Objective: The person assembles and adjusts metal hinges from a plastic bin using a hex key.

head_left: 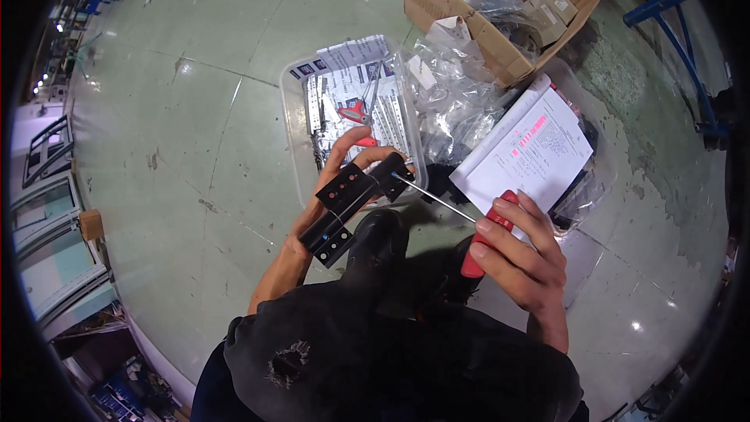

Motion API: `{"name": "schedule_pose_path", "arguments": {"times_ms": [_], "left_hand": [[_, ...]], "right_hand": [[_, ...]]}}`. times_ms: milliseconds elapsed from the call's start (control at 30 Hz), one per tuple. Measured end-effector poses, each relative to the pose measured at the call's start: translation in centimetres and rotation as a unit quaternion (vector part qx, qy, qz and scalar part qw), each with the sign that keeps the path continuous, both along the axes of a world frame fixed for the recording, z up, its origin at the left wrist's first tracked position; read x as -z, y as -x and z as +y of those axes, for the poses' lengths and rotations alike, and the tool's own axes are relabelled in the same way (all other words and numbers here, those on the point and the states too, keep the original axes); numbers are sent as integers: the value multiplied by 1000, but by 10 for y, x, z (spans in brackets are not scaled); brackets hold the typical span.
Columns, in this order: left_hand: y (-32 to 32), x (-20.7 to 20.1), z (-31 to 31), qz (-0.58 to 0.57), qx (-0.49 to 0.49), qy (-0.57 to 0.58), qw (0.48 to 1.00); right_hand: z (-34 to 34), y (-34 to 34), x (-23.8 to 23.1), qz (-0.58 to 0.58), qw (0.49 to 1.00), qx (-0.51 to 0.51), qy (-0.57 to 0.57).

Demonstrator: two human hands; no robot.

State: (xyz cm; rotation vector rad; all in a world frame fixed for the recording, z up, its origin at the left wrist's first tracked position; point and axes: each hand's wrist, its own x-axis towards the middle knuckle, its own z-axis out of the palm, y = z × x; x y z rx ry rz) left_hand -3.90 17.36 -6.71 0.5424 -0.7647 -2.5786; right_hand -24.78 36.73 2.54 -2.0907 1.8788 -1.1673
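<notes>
Adjusting black hinge (348,202), seemingly | left hand (330,162) clasping it | right hand (525,254) gripping screwdriver (498,211), tip beyond fingers | next: keep tip seated

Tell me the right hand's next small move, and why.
Probably a slight turn of the red-handled screwdriver, pressed straight: the right hand grips it, its tip appears to meet the blue spot on the black hinge, and the left hand holds that hinge up.
</notes>
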Motion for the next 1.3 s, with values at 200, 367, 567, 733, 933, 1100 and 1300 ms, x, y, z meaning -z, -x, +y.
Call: {"name": "schedule_pose_path", "arguments": {"times_ms": [200,367,567,733,933,1100,1300], "left_hand": [[2,3,3,27,-31,183,982],[4,6,5,7,-24,177,984],[-5,16,6,52,-2,145,988],[-5,11,2,52,6,172,984],[-5,5,3,63,23,202,977],[7,-1,15,0,5,185,983],[-4,29,20,45,44,166,984]], "right_hand": [[9,-21,22,-317,945,64,-46],[18,-20,36,-448,885,120,-26],[13,-3,23,-114,989,16,-96],[10,11,39,0,999,-17,-43],[9,-6,43,-163,982,66,-76],[18,-6,44,-616,711,121,-318],[7,-22,62,-418,868,263,-48]]}}
